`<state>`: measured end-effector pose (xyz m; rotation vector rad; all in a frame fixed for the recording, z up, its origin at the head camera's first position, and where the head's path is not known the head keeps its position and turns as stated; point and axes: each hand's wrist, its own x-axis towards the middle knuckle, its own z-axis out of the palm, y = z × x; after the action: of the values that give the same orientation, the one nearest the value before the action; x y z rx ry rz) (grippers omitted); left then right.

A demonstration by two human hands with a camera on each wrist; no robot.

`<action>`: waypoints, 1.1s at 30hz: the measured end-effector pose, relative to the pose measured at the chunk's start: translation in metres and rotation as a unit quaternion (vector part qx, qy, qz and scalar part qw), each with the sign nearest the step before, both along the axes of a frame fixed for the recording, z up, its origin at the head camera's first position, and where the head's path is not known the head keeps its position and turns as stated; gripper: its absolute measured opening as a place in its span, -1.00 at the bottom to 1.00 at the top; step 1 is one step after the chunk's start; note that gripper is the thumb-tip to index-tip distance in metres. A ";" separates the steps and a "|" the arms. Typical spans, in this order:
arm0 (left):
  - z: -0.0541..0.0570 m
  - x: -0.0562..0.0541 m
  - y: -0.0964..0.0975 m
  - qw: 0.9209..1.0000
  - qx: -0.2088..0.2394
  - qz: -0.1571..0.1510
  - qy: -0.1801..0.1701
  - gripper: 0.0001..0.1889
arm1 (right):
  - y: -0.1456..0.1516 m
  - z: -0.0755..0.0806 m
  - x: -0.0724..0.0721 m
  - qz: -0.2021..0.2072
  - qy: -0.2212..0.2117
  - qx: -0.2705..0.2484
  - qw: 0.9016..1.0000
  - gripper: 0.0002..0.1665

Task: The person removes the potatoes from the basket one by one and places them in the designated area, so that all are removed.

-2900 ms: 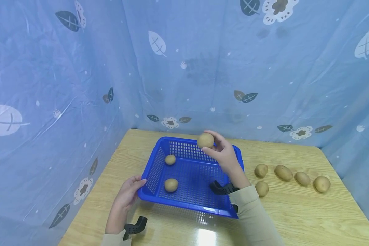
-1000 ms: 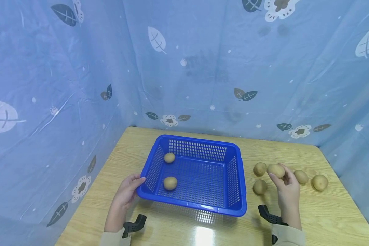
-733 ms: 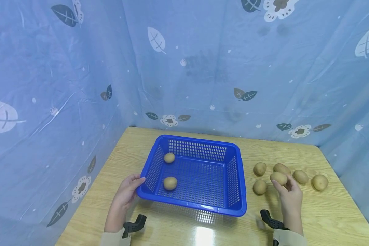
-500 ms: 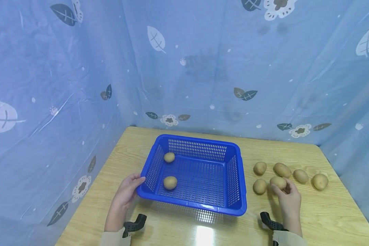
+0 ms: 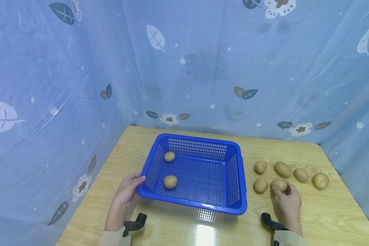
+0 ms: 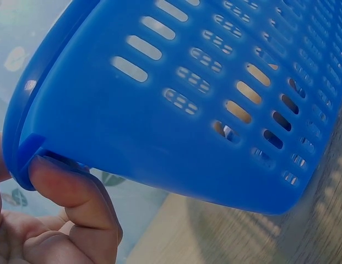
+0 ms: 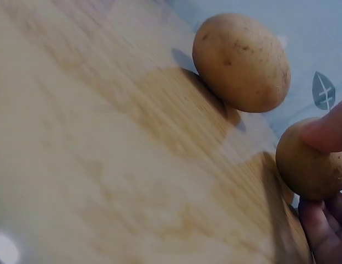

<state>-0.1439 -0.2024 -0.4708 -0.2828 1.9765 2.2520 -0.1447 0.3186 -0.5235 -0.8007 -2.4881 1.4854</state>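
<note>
My left hand [image 5: 127,191] grips the near left corner of a blue plastic basket [image 5: 196,205]; in the left wrist view its fingers curl under the rim [image 6: 23,110]. Two potatoes lie inside, a small one [image 5: 169,156] toward the back left and a larger one [image 5: 170,182] nearer the front. Right of the basket, my right hand [image 5: 289,201] holds a potato [image 5: 278,185] between thumb and fingers, low at the tabletop. Another potato [image 5: 260,185] sits just left of it, and in the right wrist view that neighbour [image 7: 242,63] stands apart from the held one [image 7: 308,159].
Behind the held potato lies a loose row of several potatoes: a roundish one [image 5: 260,167], a long one [image 5: 283,169], a smaller one [image 5: 301,175] and one at the far right [image 5: 320,180]. The wooden table [image 5: 221,229] ends against a blue patterned curtain [image 5: 196,85].
My right hand has carried its potato from above the basket rightward, then lowered it to the table in front of the long potato. My left hand has kept its grip on the basket.
</note>
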 end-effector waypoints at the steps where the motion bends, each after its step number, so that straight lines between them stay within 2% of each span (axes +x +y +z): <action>1: 0.000 0.000 0.000 1.000 0.001 0.001 -0.001 -0.67 | 0.001 0.001 0.000 0.001 -0.002 0.003 1.000 -0.22; 7: 0.001 -0.001 0.000 1.000 0.004 0.000 0.002 -0.71 | 0.004 0.003 0.001 0.014 -0.017 0.011 1.000 -0.18; 16: 0.002 -0.001 -0.001 1.000 0.001 -0.005 0.002 -0.66 | 0.010 0.003 0.001 0.022 -0.032 0.034 0.999 -0.13; 25: 0.001 -0.001 -0.002 1.000 0.009 -0.014 0.006 -0.66 | 0.012 0.001 0.001 0.005 -0.032 0.041 0.999 -0.09; 33: 0.000 0.000 -0.002 1.000 0.010 -0.017 0.007 -0.67 | 0.015 0.002 0.001 0.008 -0.021 0.040 0.999 -0.07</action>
<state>-0.1437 -0.2040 -0.4704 -0.2284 1.9500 2.2569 -0.1437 0.3332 -0.5218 -0.8078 -2.5720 1.3791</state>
